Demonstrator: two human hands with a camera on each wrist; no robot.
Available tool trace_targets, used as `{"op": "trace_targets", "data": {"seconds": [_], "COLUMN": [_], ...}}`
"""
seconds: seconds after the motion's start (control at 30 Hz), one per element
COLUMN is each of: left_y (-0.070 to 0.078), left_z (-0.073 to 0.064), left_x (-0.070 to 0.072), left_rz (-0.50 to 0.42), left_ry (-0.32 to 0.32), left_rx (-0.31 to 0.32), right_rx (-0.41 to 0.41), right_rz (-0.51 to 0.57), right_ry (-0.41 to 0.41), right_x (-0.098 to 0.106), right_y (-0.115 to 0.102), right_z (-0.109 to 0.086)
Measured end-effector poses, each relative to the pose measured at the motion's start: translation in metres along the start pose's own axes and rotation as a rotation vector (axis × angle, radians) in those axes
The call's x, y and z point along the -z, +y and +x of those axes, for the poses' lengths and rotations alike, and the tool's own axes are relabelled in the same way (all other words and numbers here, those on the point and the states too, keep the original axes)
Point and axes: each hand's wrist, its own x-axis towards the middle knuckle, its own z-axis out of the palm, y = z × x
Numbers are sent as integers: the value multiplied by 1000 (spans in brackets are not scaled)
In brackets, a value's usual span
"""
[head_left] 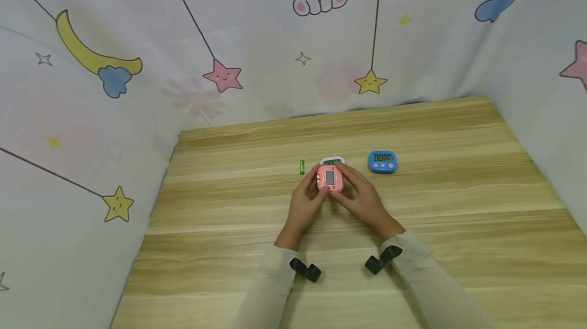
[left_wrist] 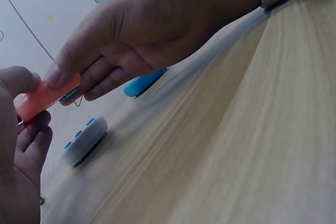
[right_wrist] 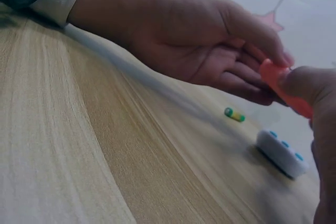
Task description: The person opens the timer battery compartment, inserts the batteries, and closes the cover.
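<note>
Both hands hold a pink digital timer [head_left: 330,178] above the table, its face with a grey rectangle turned up towards the head. In the left wrist view, blue buttons show on the timer's underside. My left hand [head_left: 304,204] grips one side, thumb at the near edge. Opposite it, my right hand [head_left: 365,202] pinches the other side between thumb and fingers. Just beyond the pink timer lies a white timer [head_left: 332,159], partly covered by it in the head view. A small green battery [head_left: 301,167] lies to the left of the white timer.
A blue timer [head_left: 382,161] with pink buttons sits to the right on the wooden table [head_left: 220,247]. White cloth walls [head_left: 266,38] printed with stars and moons rise at the back and both sides.
</note>
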Motion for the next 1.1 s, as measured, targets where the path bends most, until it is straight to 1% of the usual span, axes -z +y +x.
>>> {"op": "trace_targets", "data": {"seconds": [0.13, 0.2, 0.3, 0.43, 0.47, 0.57, 0.63, 0.67, 0.7, 0.8, 0.83, 0.93, 1.03, 1.1], "left_y": [0, -2, -14, -32, -30, -32, -27, -23, -24, -10, -8, -7, -9, -10], "left_z": [0, 0, 2, 3, 2, 2, 1, 1, 1, -1, -2, -2, -2, -1], "left_x": [1, 1, 2, 3, 3, 3, 3, 2, 2, 1, 0, 0, -1, 0], "left_rz": [-32, -63, -108, -138, -137, -134, -131, -125, -121, -105, -95, -89, -104, -119], "left_ry": [19, 27, 33, 46, 45, 52, 57, 58, 63, 62, 59, 53, 35, 11], "left_rx": [40, 49, 59, 43, 45, 42, 52, 57, 52, 58, 57, 56, 53, 51], "right_rx": [6, 6, 8, 27, 32, 42, 25, 7, -9, -88, -109, -152, -164, -168], "right_rz": [-38, -60, -78, -82, -79, -58, -32, -10, 12, 58, 69, 33, -9, -25], "right_ry": [-9, -14, -20, -11, -6, 7, 16, 16, 20, 37, 39, 26, -21, -53], "right_x": [-1, -2, -3, -4, -4, -5, -6, -6, -6, -7, -7, -6, -5, -6], "right_y": [0, 0, 1, 2, 2, 2, 2, 2, 2, 4, 5, 5, 5, 4], "right_z": [0, 0, 0, -2, -2, -2, -1, -1, -1, -1, -1, -1, -3, -3]}}
